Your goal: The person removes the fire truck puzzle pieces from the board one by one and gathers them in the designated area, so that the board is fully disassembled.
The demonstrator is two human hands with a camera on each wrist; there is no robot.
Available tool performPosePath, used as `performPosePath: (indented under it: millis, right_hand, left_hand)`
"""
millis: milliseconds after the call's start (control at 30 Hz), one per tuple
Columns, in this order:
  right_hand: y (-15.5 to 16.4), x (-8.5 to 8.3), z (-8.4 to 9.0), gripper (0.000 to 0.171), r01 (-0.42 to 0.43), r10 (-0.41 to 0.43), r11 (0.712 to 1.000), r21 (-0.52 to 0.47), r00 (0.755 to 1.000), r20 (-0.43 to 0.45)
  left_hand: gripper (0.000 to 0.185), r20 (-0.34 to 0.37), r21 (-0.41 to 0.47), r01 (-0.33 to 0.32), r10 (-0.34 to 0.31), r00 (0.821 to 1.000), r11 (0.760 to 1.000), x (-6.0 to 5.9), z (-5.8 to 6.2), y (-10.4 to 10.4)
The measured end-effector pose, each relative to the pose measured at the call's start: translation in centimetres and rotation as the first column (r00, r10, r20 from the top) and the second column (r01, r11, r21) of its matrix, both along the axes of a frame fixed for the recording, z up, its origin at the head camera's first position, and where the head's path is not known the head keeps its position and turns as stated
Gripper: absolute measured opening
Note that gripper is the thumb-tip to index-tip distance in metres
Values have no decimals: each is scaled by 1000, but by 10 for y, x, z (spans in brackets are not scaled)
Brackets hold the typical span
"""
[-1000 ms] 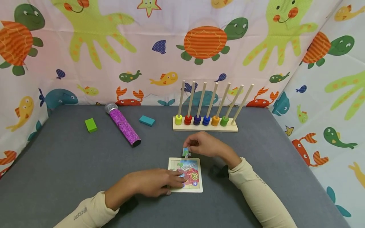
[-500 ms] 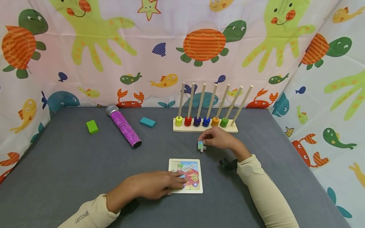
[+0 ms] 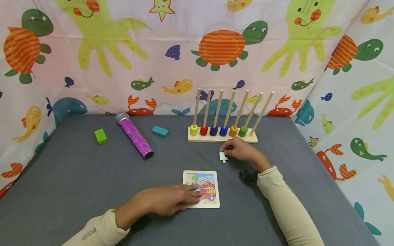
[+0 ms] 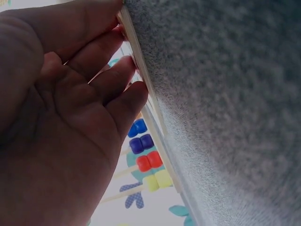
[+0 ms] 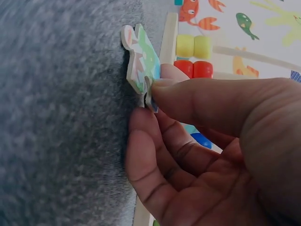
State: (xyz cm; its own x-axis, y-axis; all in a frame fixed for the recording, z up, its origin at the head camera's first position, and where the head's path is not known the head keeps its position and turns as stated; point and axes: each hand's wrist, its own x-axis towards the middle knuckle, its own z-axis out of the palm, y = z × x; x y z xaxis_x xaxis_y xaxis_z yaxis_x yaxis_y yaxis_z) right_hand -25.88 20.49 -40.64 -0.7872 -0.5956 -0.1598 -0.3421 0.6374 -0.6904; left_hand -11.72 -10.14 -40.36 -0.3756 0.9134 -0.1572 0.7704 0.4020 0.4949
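Note:
A square wooden jigsaw puzzle tray [image 3: 218, 191] with a red fire truck picture lies flat on the grey table. My left hand [image 3: 170, 199] rests on its left side, fingers extended over the picture and hiding its lower left part. Farther back and to the right, my right hand [image 3: 241, 150] pinches a small puzzle piece [image 3: 223, 156] between thumb and fingers. In the right wrist view that puzzle piece [image 5: 145, 59] shows green and light blue print and a rounded knob, and stands tilted close over the grey cloth. The left wrist view shows my left fingertips [image 4: 136, 92] at the tray's edge.
Just behind the right hand stands a wooden peg rack [image 3: 200, 138] with coloured beads on upright rods. A glittery purple microphone [image 3: 135, 138], a green block [image 3: 100, 136] and a teal block [image 3: 160, 131] lie at the back left. A printed curtain [image 3: 184, 65] closes off the back.
My right hand has carried the puzzle piece from the tray's top edge to the right and back, towards the peg rack. The left hand has stayed on the tray.

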Motion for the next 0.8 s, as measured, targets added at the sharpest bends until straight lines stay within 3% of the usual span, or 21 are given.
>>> performPosePath:
  millis: [200,367,500,700,800]
  right_hand:
    - [-2,5,1,19,38,-35,998,41,997,-72]
    - [-22,20,15,18,-32,36,999,29,986,-164]
    - [-40,30,19,18,-160,159,987,-1,979,-124]
    - [-65,50,21,21,-299,300,952,-70,954,16]
    - [-74,59,22,24,-345,348,936,-62,937,34]
  left_hand:
    - [40,15,-11,-41,41,999,999,3,4,4]
    - [39,24,-19,-92,93,995,996,9,6,6]
    - [39,48,-2,-95,95,994,995,8,5,4]
    - [40,-11,10,-56,56,998,998,6,4,4]
    - [40,-16,8,-51,51,999,999,6,4,4]
